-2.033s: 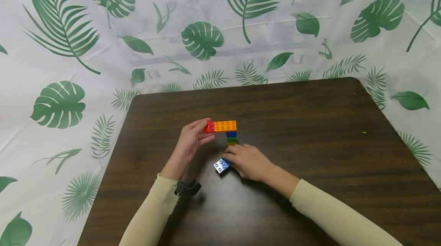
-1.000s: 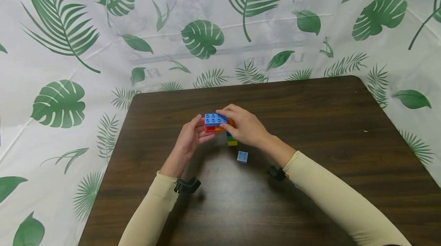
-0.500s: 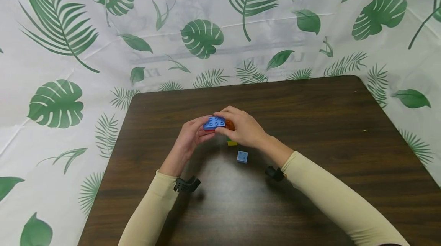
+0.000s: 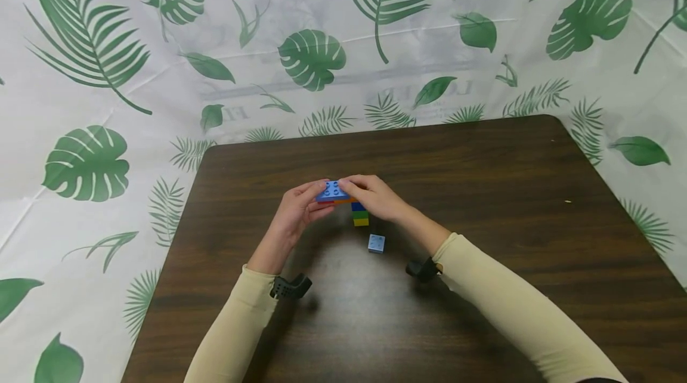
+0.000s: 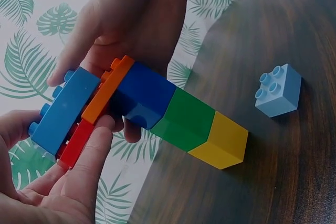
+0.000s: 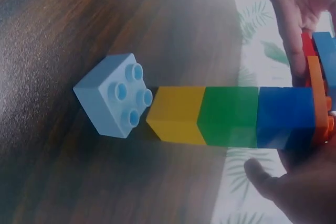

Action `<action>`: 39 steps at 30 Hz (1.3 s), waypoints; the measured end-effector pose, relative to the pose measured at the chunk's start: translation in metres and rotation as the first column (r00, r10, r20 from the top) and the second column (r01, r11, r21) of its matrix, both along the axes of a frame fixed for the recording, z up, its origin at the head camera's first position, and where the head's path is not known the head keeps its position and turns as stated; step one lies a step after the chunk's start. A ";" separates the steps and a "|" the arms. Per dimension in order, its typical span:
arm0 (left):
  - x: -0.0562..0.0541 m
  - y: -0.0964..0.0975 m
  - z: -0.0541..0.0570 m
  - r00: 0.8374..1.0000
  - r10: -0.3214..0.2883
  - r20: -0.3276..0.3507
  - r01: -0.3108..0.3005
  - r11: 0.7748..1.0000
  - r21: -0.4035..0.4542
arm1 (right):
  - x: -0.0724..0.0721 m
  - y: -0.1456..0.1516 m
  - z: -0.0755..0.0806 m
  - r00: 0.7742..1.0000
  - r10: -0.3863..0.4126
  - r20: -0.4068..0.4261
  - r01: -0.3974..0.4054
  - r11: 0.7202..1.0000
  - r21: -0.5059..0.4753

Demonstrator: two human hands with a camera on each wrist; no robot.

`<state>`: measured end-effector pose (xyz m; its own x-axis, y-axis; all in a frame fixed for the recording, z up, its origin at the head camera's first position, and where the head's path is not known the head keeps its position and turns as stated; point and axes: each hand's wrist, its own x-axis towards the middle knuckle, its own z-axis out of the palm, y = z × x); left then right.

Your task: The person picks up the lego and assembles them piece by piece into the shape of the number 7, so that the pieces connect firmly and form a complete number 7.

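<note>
A tower of yellow, green and dark blue bricks stands on the table. Across its top lies a thin orange brick, with a thin red brick extending it to the left. A long blue brick sits over both, studs up; in the left wrist view a narrow gap shows beneath it. My left hand pinches its left end, thumb on top and fingers under the red brick. My right hand holds the right end, thumb on top, other fingers behind the tower.
A small light-blue brick with studs up rests on the dark wooden table, just in front of the tower. A white leaf-print cloth hangs behind and beside the table. Black bands circle both wrists.
My right hand picked up the long blue brick from the table and set it over the red and orange bricks. Its grip then shifted rightward, thumb onto the top; my left thumb moved on top too.
</note>
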<state>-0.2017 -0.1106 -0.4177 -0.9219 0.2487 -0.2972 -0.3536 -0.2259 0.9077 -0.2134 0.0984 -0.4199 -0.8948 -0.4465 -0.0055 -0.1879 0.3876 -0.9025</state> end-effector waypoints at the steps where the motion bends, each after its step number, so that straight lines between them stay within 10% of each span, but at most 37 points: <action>1: 0.000 0.000 0.000 1.000 0.000 0.000 0.000 1.000 0.000 | -0.001 0.000 -0.001 1.000 0.005 0.008 -0.005 1.000 -0.015; 39: -0.001 0.000 -0.004 1.000 0.013 -0.004 -0.013 0.998 0.053 | -0.004 -0.003 -0.010 0.999 -0.004 0.054 0.012 0.990 -0.141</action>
<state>-0.2032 -0.1107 -0.4216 -0.9263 0.2519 -0.2802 -0.3468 -0.2787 0.8956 -0.2177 0.0958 -0.4301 -0.8985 -0.4390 0.0089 -0.1350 0.2569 -0.9570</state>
